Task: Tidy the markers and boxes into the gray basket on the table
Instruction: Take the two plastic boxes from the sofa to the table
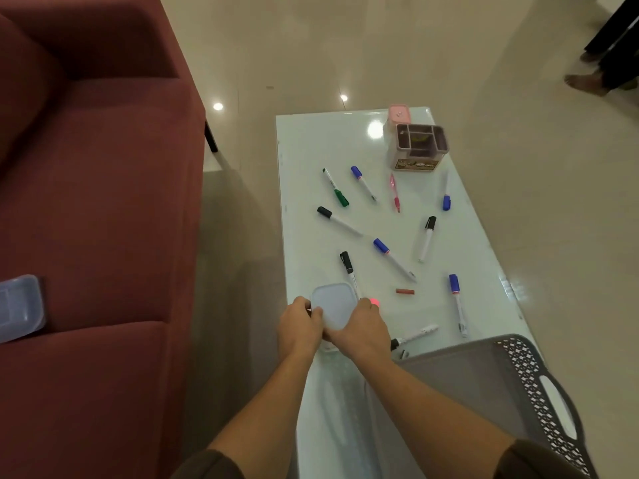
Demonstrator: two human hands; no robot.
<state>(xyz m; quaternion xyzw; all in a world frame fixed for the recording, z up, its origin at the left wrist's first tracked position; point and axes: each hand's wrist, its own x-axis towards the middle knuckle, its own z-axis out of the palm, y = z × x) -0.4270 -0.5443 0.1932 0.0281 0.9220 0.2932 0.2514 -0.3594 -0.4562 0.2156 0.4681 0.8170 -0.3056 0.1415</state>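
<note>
Markers (396,261) are slim white plastic sticks with blue, black and green caps, scattered over the glossy white table (311,150). 2 hands, left hand (299,328) and right hand (363,331), clamp a frosted rounded-square box (333,302) at the table's near-left edge, base hidden. Gray basket (529,382), lattice-walled, is cut off bottom right.

a home living room: maroon sofa (103,202), low white table (311,150), tiled floor (276,46).
</note>
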